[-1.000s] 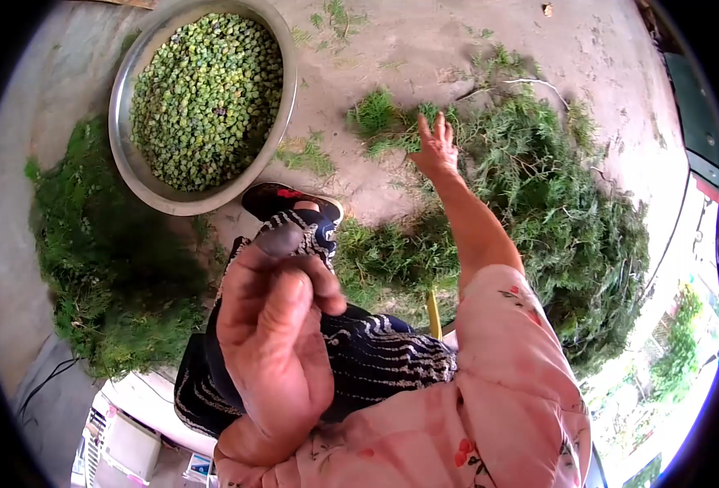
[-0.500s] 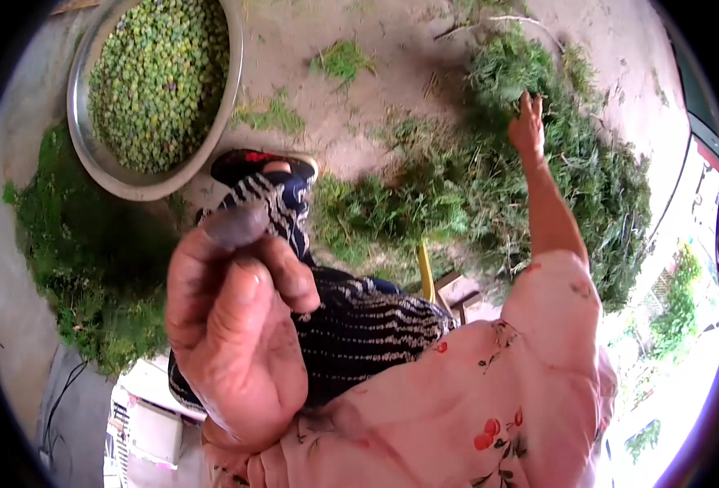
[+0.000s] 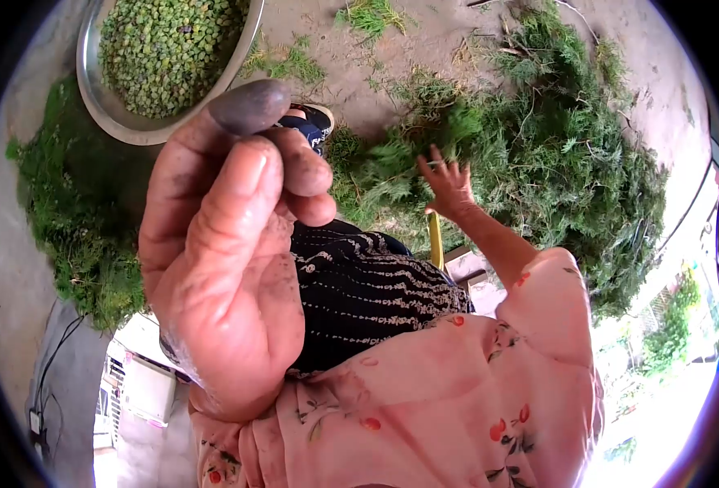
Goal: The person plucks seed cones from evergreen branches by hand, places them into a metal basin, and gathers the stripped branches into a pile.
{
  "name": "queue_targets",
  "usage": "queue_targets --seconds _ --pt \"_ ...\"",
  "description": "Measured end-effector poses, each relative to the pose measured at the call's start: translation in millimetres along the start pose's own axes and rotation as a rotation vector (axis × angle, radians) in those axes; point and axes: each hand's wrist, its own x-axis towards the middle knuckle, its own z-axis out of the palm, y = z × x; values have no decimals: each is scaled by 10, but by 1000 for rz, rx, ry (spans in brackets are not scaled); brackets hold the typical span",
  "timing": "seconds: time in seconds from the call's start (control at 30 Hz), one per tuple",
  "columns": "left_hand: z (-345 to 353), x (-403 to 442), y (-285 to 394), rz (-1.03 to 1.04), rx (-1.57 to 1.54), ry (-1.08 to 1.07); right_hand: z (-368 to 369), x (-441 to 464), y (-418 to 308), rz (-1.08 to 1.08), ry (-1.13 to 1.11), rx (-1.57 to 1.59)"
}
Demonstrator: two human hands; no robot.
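Observation:
My left hand [image 3: 225,252] is raised close to the camera, palm up, with its fingers curled in toward the thumb. The tip of one finger is dark, and nothing shows between the fingers. My right hand [image 3: 449,189] reaches down over the near edge of a large heap of green conifer sprigs [image 3: 555,171], its fingers spread and nothing held in them. Some sprigs just beyond its fingertips are blurred.
A wide metal basin [image 3: 91,81] of small green cones or fruits [image 3: 168,49] stands at the upper left. Below it lies a second green heap [image 3: 91,236]. Loose sprigs [image 3: 373,16] lie on the floor, and a yellow bar [image 3: 435,240] stands by my knee.
My right hand has swung from the far part of the heap back toward my body. My left hand has come nearer the camera, and the view has shifted.

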Motion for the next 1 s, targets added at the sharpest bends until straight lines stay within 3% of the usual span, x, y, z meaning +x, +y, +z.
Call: queue_targets --seconds 0.07,0.13,0.27,0.3,0.4,0.47,0.53,0.67,0.7,0.77,0.83,0.9,0.93,1.0 --pt "10 -7 -4 -21 13 -11 414 67 43 -67 69 -336" --pt "-31 27 -43 -3 -16 -80 561 186 153 -94 170 -399" --pt "-60 37 -14 -17 -23 -125 673 339 425 106 219 14" --pt "-66 42 -2 -14 -40 -107 681 329 586 81 380 73" --pt "-85 28 -21 -10 -70 -50 -152 6 648 166 652 299" --pt "-103 9 -24 30 -120 -77 -303 -150 678 126 644 222" --pt "-122 2 -7 37 -130 -124 -138 -224 571 -77 527 38" --pt "-102 2 19 -15 -94 -36 -116 -134 -377 -354 -323 4" --pt "-100 -1 16 -21 -82 -37 258 -27 -519 -356 -397 74" --pt "-77 16 23 -34 -60 -45 963 241 -767 -456 -363 19" --pt "-55 12 37 -55 -25 -30 1060 388 -861 -550 -254 -106" --pt "-37 1 57 -98 -33 -34 834 490 -886 -517 363 -201" --pt "-28 -2 65 -120 -36 -35 342 575 -983 -466 38 -186" --pt "-21 10 78 -117 -36 -43 435 784 -868 -568 348 -276"
